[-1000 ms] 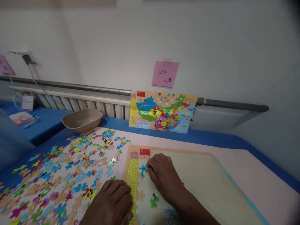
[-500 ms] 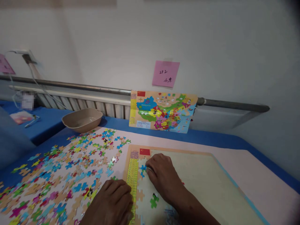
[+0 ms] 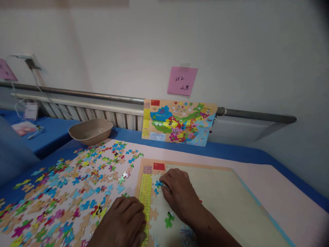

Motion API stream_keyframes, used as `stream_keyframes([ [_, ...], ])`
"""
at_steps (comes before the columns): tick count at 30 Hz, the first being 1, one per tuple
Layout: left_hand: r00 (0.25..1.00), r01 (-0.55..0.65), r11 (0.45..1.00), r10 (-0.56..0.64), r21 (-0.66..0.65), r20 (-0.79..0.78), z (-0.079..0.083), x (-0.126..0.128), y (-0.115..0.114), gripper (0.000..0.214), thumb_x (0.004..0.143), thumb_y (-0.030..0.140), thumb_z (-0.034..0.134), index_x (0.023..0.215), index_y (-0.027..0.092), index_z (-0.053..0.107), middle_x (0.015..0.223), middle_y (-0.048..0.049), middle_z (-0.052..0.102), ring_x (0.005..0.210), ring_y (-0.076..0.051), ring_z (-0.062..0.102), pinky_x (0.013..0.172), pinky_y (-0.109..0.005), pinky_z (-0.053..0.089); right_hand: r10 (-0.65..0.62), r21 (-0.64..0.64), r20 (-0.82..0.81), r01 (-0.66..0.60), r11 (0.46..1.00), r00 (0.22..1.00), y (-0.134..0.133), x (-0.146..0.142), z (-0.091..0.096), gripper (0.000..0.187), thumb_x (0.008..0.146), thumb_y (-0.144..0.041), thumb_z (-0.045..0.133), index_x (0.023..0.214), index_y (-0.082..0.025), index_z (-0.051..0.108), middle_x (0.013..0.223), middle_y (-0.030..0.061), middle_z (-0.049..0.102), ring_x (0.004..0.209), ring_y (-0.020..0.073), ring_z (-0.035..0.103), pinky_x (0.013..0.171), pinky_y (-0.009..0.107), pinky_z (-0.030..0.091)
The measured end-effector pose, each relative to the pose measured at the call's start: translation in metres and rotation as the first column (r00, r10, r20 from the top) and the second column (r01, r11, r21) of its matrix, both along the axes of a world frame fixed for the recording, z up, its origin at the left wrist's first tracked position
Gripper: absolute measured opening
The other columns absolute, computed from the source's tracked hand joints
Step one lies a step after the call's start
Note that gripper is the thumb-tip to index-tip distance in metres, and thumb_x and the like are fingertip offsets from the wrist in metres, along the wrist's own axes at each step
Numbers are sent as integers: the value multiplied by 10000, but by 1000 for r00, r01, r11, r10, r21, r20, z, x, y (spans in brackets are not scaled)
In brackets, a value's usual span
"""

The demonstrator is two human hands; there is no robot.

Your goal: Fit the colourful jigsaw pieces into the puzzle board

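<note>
My right hand [image 3: 178,188] reaches over the puzzle board [image 3: 218,199], its thumb and fingers pinched at a small blue puzzle piece [image 3: 158,184] near the upper left of the board. Another blue piece [image 3: 156,192] lies just below that one. A green puzzle piece [image 3: 169,221] rests on the pale board under my right wrist. On the board's left border, beside the yellow strip [image 3: 145,195], sits my left hand [image 3: 123,219]. Its fingers are curled down with the tips hidden, so what they hold, if anything, does not show.
Loose puzzle pieces [image 3: 59,195] spread across the left of the table. Behind them stands a beige basin [image 3: 91,132]. A printed map picture [image 3: 178,121] leans upright against the wall rail [image 3: 257,115]. A pink note [image 3: 182,80] is stuck above it. Someone's blue sleeve [image 3: 12,151] shows at left.
The blue piece at my right fingertips has shifted or turned slightly and now stands apart from the blue piece below. Both hands stay almost where they were.
</note>
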State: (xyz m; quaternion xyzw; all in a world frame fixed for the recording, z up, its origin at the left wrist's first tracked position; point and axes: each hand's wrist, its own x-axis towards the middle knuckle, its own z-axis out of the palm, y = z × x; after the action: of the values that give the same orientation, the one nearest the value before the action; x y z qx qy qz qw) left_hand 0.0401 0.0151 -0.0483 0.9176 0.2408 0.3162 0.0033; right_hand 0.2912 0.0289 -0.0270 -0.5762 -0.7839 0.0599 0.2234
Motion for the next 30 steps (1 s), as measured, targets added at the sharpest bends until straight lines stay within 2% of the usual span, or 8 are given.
stream_keyframes([
  [3, 997, -17, 1000, 17, 5, 74, -14, 2, 0, 158, 878, 158, 561, 982, 242, 645, 996, -19, 758, 982, -227, 669, 862, -391, 474, 6, -11, -3, -6, 1000, 1000, 0, 0, 2, 230, 898, 2, 733, 959, -216, 694, 992, 14, 609, 1004, 232, 515, 921, 399, 310],
  [5, 998, -13, 1000, 14, -8, 61, -19, 2, 0, 164, 870, 151, 573, 983, 246, 643, 1018, -16, 755, 1000, -226, 659, 877, -385, 463, 10, -18, -2, -10, 1000, 1000, 1, -1, 3, 246, 898, 20, 715, 961, -217, 695, 990, 13, 611, 1002, 229, 516, 919, 397, 311],
  [17, 999, -13, 1000, 15, -24, 50, -23, 2, -1, 158, 854, 147, 607, 980, 241, 630, 1025, -24, 741, 1018, -237, 658, 889, -400, 452, 7, -4, -18, -7, 1000, 1000, 3, 2, -2, 219, 888, -7, 755, 934, -200, 662, 1003, 14, 614, 1012, 238, 513, 920, 398, 305],
  [24, 999, -7, 1000, 8, -25, 50, -17, 3, -1, 188, 833, 113, 555, 963, 228, 626, 1020, -14, 742, 1007, -229, 651, 874, -392, 442, -2, 13, -12, 2, 1000, 1000, 4, 2, -2, 216, 885, -5, 763, 930, -195, 671, 994, 19, 617, 982, 236, 515, 897, 396, 305],
  [30, 999, -14, 999, 13, 34, 38, -1, 4, -1, 188, 793, 114, 541, 923, 232, 607, 956, 7, 747, 942, -213, 669, 840, -372, 452, -26, 22, -9, 27, 999, 1000, 3, 2, -1, 230, 850, 7, 772, 880, -184, 648, 954, 18, 613, 954, 238, 512, 884, 400, 304],
])
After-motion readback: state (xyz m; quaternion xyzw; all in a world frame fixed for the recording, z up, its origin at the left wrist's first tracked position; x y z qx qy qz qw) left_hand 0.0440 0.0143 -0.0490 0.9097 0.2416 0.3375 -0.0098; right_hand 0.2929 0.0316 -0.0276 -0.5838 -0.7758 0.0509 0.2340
